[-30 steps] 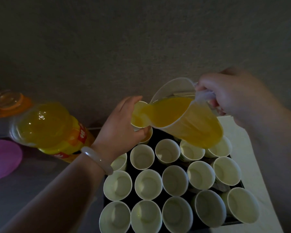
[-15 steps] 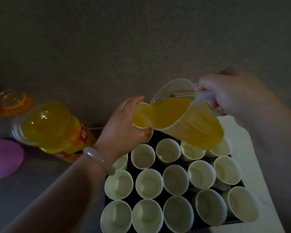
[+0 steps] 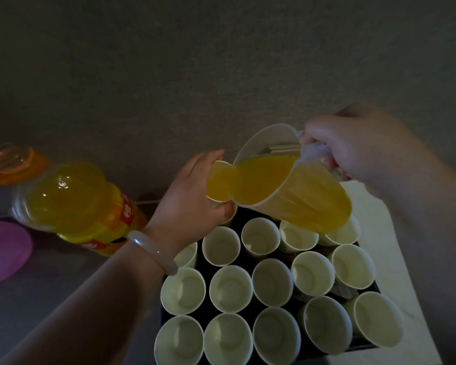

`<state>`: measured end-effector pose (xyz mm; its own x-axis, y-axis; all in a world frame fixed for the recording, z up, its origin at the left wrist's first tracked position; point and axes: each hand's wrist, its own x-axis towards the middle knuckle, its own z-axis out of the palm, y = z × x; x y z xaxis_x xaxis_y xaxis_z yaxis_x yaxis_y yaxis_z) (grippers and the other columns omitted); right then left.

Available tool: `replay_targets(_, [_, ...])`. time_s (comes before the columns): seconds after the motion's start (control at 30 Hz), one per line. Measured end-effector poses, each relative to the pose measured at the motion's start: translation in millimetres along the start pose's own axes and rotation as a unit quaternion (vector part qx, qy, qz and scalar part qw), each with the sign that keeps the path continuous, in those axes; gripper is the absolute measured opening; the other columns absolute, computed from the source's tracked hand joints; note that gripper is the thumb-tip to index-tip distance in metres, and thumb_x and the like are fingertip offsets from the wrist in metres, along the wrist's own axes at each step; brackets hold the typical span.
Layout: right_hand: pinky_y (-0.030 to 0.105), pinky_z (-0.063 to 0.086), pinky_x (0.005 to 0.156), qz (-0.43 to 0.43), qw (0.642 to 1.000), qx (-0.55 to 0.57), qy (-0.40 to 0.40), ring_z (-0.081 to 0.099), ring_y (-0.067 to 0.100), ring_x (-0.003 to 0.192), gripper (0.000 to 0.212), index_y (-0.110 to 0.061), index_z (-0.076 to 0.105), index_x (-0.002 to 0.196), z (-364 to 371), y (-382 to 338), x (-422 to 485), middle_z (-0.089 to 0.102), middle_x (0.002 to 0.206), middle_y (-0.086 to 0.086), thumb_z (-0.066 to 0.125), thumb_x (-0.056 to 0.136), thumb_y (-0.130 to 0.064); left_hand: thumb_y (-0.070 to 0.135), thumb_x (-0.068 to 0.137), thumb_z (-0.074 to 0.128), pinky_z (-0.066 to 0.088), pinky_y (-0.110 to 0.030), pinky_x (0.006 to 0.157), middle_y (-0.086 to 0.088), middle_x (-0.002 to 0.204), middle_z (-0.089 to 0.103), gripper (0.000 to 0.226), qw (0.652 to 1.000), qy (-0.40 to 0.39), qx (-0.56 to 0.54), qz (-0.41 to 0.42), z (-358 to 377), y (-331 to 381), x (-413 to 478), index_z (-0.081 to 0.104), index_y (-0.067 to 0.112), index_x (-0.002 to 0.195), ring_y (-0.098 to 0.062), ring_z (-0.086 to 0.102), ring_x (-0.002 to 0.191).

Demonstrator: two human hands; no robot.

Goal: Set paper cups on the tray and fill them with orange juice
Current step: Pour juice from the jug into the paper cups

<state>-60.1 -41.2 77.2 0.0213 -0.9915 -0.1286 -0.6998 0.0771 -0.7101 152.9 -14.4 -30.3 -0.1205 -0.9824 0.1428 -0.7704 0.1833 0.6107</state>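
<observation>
One cup [image 3: 217, 181] fills: left hand [image 3: 187, 206] fingers wrap it, right hand [image 3: 353, 151] fingers grip the tilted jug [image 3: 295, 196]; levelling likely follows.

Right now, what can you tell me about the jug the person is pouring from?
The pitcher is clear plastic with a wide round mouth, a spout and a side handle, and holds plenty of orange juice. The right hand grips the handle and holds it tilted leftward in the air above the far empty cups on the tray. Its spout meets the rim of a paper cup gripped by the left hand, and juice runs into that cup.
</observation>
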Motion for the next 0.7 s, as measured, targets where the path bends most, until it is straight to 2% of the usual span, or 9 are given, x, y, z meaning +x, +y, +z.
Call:
replay_targets(0.2, [0.012, 0.038, 0.037, 0.001, 1.000, 0.002, -0.006, 0.045, 0.001, 0.030, 0.040, -0.020, 0.051, 0.055, -1.8, 0.2, 3.5, 0.047, 0.032, -0.013, 0.053, 0.093, -0.031, 0.024, 0.071, 0.080, 0.027, -0.017, 0.098, 0.006, 0.142, 0.039, 0.084, 1.000, -0.003, -0.006, -0.003, -0.9, 0.7, 1.5, 0.036, 0.022, 0.144, -0.006, 0.037, 0.127])
replay_targets(0.23, [0.014, 0.039, 0.039, -0.001, 1.000, -0.003, -0.008, 0.047, 0.003, 0.032, 0.044, -0.016, 0.051, 0.051, -2.2, 0.3, 2.9, 0.047, 0.033, -0.011, 0.053, 0.093, -0.030, 0.024, 0.072, 0.080, 0.027, -0.017, 0.098, 0.006, 0.142, 0.039, 0.085, 1.000, -0.005, -0.005, -0.002, -0.7, 0.8, 1.7, 0.035, 0.023, 0.144, -0.005, 0.036, 0.127])
replay_targets(0.3, [0.029, 0.045, 0.053, -0.012, 1.000, -0.012, -0.012, 0.049, 0.014, 0.044, 0.043, -0.008, 0.055, 0.051, -1.3, -2.2, 1.9, 0.046, 0.036, -0.005, 0.055, 0.089, -0.029, 0.024, 0.072, 0.080, 0.026, -0.015, 0.098, 0.006, 0.143, 0.038, 0.085, 1.000, -0.004, -0.004, 0.000, -0.1, 0.8, 2.3, 0.035, 0.023, 0.144, -0.003, 0.035, 0.127])
replay_targets(0.33, [0.036, 0.046, 0.057, -0.017, 1.000, -0.018, -0.013, 0.047, 0.018, 0.047, 0.039, -0.014, 0.059, 0.051, -0.6, -3.8, 1.3, 0.046, 0.037, -0.004, 0.056, 0.088, -0.028, 0.024, 0.072, 0.080, 0.025, -0.014, 0.098, 0.007, 0.143, 0.038, 0.085, 1.000, -0.003, -0.004, 0.000, 0.4, 0.6, 2.5, 0.035, 0.023, 0.144, -0.001, 0.034, 0.126])
replay_targets(0.4, [0.036, 0.043, 0.057, -0.023, 0.999, -0.018, -0.016, 0.045, 0.016, 0.044, 0.042, -0.016, 0.058, 0.047, -0.3, -4.3, 1.2, 0.045, 0.036, -0.004, 0.056, 0.088, -0.027, 0.023, 0.072, 0.080, 0.024, -0.010, 0.097, 0.006, 0.143, 0.038, 0.086, 1.000, -0.002, -0.004, 0.001, 1.6, -0.1, 3.0, 0.035, 0.023, 0.144, 0.000, 0.034, 0.125])
replay_targets(0.47, [0.040, 0.043, 0.059, -0.033, 0.999, -0.013, -0.023, 0.043, 0.018, 0.047, 0.039, -0.022, 0.061, 0.048, 0.2, -5.2, 0.3, 0.045, 0.038, -0.002, 0.056, 0.086, -0.026, 0.023, 0.071, 0.080, 0.021, 0.001, 0.092, 0.006, 0.142, 0.039, 0.086, 1.000, -0.003, -0.006, 0.003, 2.2, -1.3, 3.5, 0.035, 0.023, 0.144, 0.004, 0.033, 0.121])
replay_targets(0.5, [0.040, 0.043, 0.059, -0.037, 0.999, -0.014, -0.029, 0.044, 0.019, 0.048, 0.038, -0.022, 0.061, 0.049, -0.2, -4.3, 0.9, 0.047, 0.040, -0.002, 0.056, 0.086, -0.027, 0.023, 0.070, 0.081, 0.020, 0.005, 0.090, 0.006, 0.142, 0.040, 0.086, 1.000, -0.002, -0.008, 0.005, 2.2, -1.8, 4.0, 0.036, 0.023, 0.144, 0.006, 0.032, 0.119])
replay_targets(0.57, [0.024, 0.039, 0.049, -0.021, 1.000, -0.001, -0.021, 0.047, 0.010, 0.039, 0.044, -0.014, 0.054, 0.046, -1.6, -2.1, 4.1, 0.047, 0.035, -0.006, 0.056, 0.088, -0.029, 0.022, 0.070, 0.081, 0.021, 0.004, 0.090, 0.006, 0.141, 0.041, 0.086, 1.000, 0.000, -0.009, 0.006, 2.0, -2.3, 4.6, 0.036, 0.022, 0.143, 0.008, 0.032, 0.117])
replay_targets(0.7, [0.014, 0.037, 0.039, -0.014, 1.000, -0.005, -0.025, 0.048, 0.003, 0.036, 0.039, -0.025, 0.052, 0.055, -3.5, -0.4, 6.5, 0.049, 0.034, -0.014, 0.052, 0.092, -0.035, 0.022, 0.070, 0.081, 0.019, 0.006, 0.090, 0.007, 0.139, 0.041, 0.086, 1.000, 0.002, -0.011, 0.005, 2.4, -2.4, 4.6, 0.036, 0.021, 0.144, 0.005, 0.033, 0.119])
